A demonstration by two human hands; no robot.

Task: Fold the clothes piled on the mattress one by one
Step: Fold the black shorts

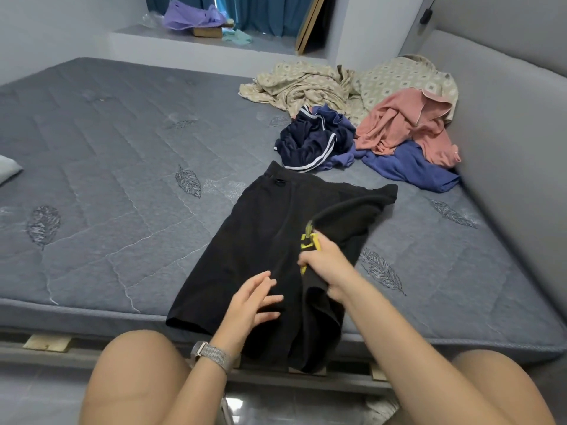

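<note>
Black shorts (257, 237) with a yellow print lie spread on the grey quilted mattress (107, 185), their hems over the near edge. My right hand (328, 268) grips the right leg of the shorts and holds it lifted and folded over toward the middle. My left hand (251, 305) hovers over the shorts' lower middle with its fingers spread. Beyond the shorts sits a pile: navy shorts with white stripes (310, 145), a blue garment (411, 170), a pink garment (408, 127) and a beige patterned cloth (310, 87).
A grey padded headboard (506, 133) bounds the mattress on the right. A ledge (196, 41) at the back holds purple cloth and a box before teal curtains. A grey cloth corner (7, 171) pokes in at the left. My knees frame the near edge.
</note>
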